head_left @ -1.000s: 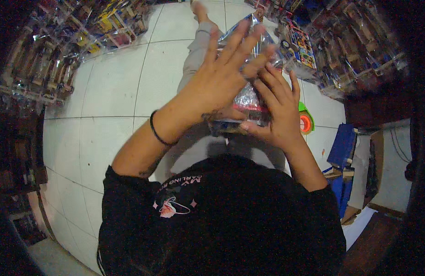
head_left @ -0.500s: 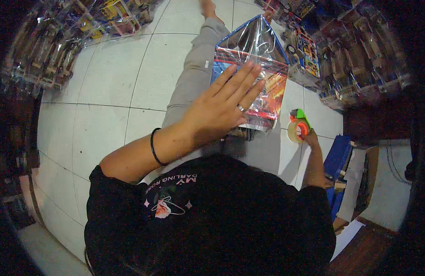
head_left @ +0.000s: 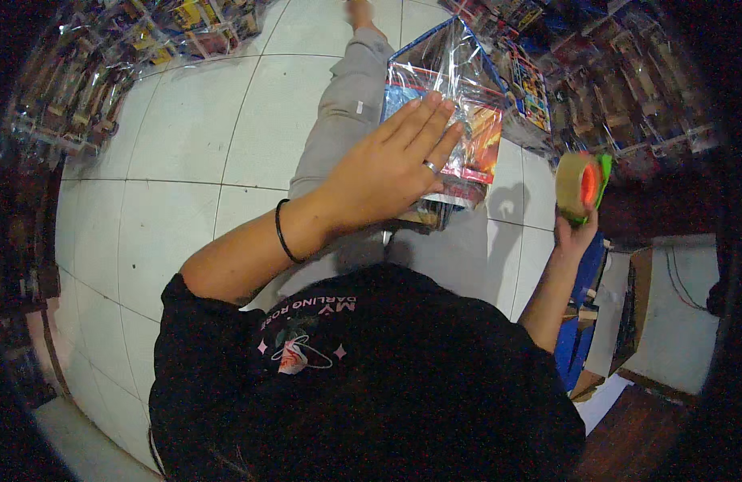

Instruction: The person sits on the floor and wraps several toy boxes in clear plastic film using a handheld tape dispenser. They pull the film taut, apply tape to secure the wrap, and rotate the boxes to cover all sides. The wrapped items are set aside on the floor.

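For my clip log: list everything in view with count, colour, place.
Clear-wrapped box: 1, red, blue and orange, top centre
Tape dispenser: 1, green with tan tape, right
Wrapped packages: many, multicoloured, upper left and right
Blue pieces: at least 2, blue, right
Sheet: 1, white, lower right
Tiled floor: 1, white, beneath
T-shirt: 1, black, bottom centre
Trousers: 1, grey, centre
Wristband: 1, black, left of centre
Ring: 1, silver, upper centre
Foot: 1, bare, top edge
Left hand: 1, on the box
Right hand: 1, holding the dispenser

A glossy film-wrapped box [head_left: 482, 132], blue and red-orange, sits left of a held-up green tape dispenser [head_left: 588, 188].
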Demonstrator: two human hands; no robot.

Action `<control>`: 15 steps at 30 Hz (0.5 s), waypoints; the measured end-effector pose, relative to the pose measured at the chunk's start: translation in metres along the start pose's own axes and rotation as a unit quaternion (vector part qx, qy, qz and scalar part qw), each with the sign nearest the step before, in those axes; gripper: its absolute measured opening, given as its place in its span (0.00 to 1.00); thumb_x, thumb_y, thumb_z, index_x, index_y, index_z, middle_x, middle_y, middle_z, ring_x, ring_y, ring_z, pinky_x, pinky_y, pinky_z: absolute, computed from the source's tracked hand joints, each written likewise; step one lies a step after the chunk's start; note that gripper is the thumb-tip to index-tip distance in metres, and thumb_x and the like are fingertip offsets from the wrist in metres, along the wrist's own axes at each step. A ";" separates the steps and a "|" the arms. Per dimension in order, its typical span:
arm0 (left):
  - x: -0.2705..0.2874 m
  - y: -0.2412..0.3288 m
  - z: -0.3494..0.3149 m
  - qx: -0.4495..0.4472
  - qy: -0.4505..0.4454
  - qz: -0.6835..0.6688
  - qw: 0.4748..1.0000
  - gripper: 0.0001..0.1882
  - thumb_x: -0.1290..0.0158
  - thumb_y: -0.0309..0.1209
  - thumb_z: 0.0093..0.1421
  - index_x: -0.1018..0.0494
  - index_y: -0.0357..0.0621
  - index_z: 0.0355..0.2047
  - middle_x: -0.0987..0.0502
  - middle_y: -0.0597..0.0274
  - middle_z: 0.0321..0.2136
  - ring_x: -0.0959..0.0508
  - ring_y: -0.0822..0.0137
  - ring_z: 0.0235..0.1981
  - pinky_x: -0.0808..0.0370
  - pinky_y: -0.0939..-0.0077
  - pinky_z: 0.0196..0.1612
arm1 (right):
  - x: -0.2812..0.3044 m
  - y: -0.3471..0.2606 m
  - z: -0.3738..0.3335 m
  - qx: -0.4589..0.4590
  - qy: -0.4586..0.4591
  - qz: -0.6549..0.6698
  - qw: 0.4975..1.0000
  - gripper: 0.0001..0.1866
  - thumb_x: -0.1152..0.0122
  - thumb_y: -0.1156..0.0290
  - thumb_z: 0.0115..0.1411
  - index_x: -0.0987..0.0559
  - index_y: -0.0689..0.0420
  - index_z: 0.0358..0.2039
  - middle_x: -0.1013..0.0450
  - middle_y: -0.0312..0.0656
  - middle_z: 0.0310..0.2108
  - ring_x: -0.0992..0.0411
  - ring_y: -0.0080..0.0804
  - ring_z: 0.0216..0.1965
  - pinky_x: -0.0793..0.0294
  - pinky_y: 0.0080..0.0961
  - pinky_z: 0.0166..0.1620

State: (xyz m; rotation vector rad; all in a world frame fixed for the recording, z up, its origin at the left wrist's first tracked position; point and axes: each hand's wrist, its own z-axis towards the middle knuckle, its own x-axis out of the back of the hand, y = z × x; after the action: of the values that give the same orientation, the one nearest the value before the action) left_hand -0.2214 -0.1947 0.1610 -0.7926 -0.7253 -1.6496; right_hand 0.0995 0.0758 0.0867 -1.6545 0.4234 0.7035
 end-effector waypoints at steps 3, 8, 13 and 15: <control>0.001 0.000 -0.003 -0.005 -0.001 0.013 1.000 0.37 0.46 0.44 0.52 0.39 0.35 0.58 0.38 0.42 0.58 0.40 0.45 0.61 0.40 0.57 0.62 | -0.125 -0.017 -0.017 0.138 -0.101 -0.123 0.978 0.27 0.45 0.76 0.54 0.34 0.63 0.56 0.34 0.48 0.54 0.33 0.42 0.55 0.33 0.35 0.57; -0.002 0.003 -0.006 -0.013 0.022 0.037 0.999 0.31 0.49 0.39 0.51 0.34 0.32 0.53 0.33 0.42 0.53 0.34 0.48 0.57 0.39 0.58 0.61 | -0.290 -0.015 -0.070 0.391 -0.500 -0.501 0.588 0.28 0.42 0.74 0.42 0.25 0.61 0.48 0.35 0.47 0.53 0.33 0.37 0.52 0.35 0.30 0.56; -0.006 0.001 -0.006 -0.042 0.078 0.075 0.993 0.27 0.53 0.33 0.49 0.31 0.28 0.49 0.28 0.41 0.47 0.28 0.48 0.50 0.35 0.56 0.58 | -0.388 0.012 -0.126 0.356 -0.662 -0.567 0.337 0.21 0.36 0.62 0.42 0.20 0.64 0.35 0.30 0.50 0.38 0.27 0.45 0.36 0.27 0.37 0.40; -0.007 0.001 -0.008 -0.039 0.071 0.102 0.992 0.27 0.53 0.33 0.49 0.31 0.29 0.49 0.28 0.40 0.46 0.28 0.46 0.50 0.35 0.55 0.58 | -0.417 0.010 -0.142 0.275 -0.709 -0.603 0.239 0.20 0.36 0.64 0.42 0.21 0.65 0.34 0.30 0.52 0.36 0.27 0.48 0.35 0.27 0.38 0.39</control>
State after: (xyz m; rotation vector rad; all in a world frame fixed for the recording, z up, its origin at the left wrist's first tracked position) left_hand -0.2199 -0.1974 0.1506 -0.7693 -0.4671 -1.5389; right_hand -0.1887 -0.1085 0.3649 0.2276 -1.6586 0.3752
